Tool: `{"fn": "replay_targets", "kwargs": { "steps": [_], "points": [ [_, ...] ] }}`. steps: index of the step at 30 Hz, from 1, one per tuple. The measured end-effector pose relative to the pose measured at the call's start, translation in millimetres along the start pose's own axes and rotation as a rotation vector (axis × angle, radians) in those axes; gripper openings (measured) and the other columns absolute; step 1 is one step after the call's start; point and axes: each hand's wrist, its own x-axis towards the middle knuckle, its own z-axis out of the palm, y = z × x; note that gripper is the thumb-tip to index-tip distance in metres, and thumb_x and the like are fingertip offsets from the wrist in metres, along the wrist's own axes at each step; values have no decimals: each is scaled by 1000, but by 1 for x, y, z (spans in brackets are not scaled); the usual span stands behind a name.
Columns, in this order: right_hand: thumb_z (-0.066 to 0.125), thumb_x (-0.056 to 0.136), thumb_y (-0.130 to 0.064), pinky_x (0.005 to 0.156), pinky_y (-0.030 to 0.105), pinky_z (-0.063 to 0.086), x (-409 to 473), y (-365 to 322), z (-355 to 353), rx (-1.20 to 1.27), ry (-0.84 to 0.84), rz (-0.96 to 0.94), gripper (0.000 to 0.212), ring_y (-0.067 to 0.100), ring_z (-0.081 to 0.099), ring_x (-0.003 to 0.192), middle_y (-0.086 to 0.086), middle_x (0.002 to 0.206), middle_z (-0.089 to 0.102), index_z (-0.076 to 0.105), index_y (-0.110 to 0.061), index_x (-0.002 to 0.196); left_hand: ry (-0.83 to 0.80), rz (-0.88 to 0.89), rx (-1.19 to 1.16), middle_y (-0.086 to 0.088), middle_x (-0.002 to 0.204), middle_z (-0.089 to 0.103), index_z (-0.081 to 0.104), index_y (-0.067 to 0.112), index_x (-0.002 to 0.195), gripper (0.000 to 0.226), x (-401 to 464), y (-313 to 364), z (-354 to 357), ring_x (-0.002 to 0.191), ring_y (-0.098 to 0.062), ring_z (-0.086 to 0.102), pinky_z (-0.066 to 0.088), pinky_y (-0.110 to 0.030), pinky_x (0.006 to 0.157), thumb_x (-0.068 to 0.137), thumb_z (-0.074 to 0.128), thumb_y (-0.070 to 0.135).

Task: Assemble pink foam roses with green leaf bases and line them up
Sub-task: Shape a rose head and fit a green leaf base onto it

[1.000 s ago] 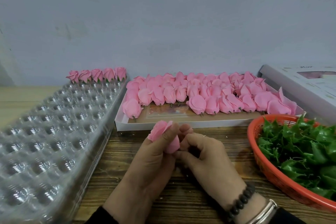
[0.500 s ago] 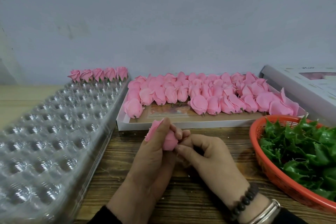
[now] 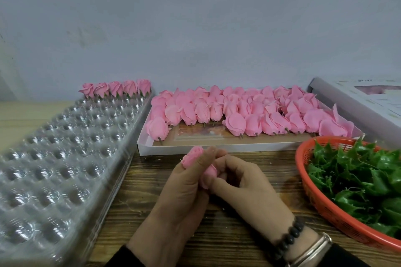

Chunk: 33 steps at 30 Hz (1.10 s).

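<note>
My left hand (image 3: 180,197) grips a pink foam rose (image 3: 193,157) above the wooden table, its bloom pointing up and left. My right hand (image 3: 245,184) meets it from the right, fingers curled at the rose's lower end (image 3: 209,174); what they pinch there is hidden. A white flat box (image 3: 217,147) behind the hands holds several loose pink roses (image 3: 234,110) lying with stems toward me. An orange basket (image 3: 308,184) of green leaf bases (image 3: 358,178) sits at the right. Several finished roses (image 3: 117,89) stand in a row at the far end of the clear plastic tray (image 3: 54,158).
The clear tray with round cups fills the left side. A closed white box (image 3: 368,104) lies at the far right behind the basket. A grey wall stands close behind everything. Bare wood (image 3: 238,234) shows around my wrists.
The rose has turned in my left hand, its bloom now tipped more upward and its petals pressed closer. Both hands stayed in the same spot in front of the white box.
</note>
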Motion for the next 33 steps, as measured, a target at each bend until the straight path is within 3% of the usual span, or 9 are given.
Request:
{"fn": "replay_targets", "kwargs": {
  "steps": [3,6,10,15,19,23,25,28,33],
  "points": [
    [75,67,-11,61,15,44,-1,2,2,-13,42,-27,27,5,55,63,-3,72,61,58,-17,87,-45,19,16,-19,89,69,74,8,81,26,1,-3,0,88,-29,68,55,-33,73,65,81,26],
    [72,73,-5,57,11,41,-1,-1,1,24,29,-38,16,1,53,59,-9,62,59,60,-15,77,-66,20,41,-19,91,69,74,7,79,22,1,-2,-1,88,-29,68,55,-31,72,68,77,27],
    [63,85,-12,56,13,43,0,-1,-6,225,-95,72,11,6,53,57,-3,59,61,65,-11,74,-30,2,132,-17,83,62,74,7,79,41,1,0,-4,59,-20,59,50,-25,50,54,86,38],
    [61,81,-2,67,18,48,3,5,-10,151,136,-47,8,12,56,72,13,76,61,61,-9,85,40,187,362,-28,93,67,65,-5,84,30,1,0,-9,87,-37,66,56,-41,79,69,75,18],
    [69,76,-5,80,14,44,3,2,-16,-23,135,-166,32,7,56,83,0,91,62,61,-24,99,82,326,783,1,54,58,55,9,76,30,-2,5,-9,48,-6,51,42,-16,46,64,82,12],
    [72,75,-6,77,7,40,1,-1,-18,-141,-12,-190,46,3,54,89,-11,104,62,59,-33,110,47,279,940,11,78,69,44,40,123,78,-3,3,-5,70,-2,63,51,-18,67,60,76,5],
    [71,76,-5,75,8,40,1,-3,-19,-196,-64,-189,44,0,53,84,-16,95,61,61,-35,107,21,265,1012,12,101,66,27,56,126,99,-4,2,-6,91,1,64,48,-12,80,61,83,7],
    [71,76,-5,68,13,41,1,-4,-19,-182,-69,-152,34,-1,50,71,-17,77,58,65,-32,96,-17,270,1106,19,108,59,9,66,125,107,-4,2,-6,98,10,57,43,-4,82,66,81,14],
    [71,77,-6,64,23,40,2,-2,-18,-130,-65,-141,19,11,47,66,4,71,51,64,-24,78,-59,266,1111,3,97,69,12,62,128,104,-3,0,-5,92,-5,65,51,-28,90,68,79,9]
  ]
}}
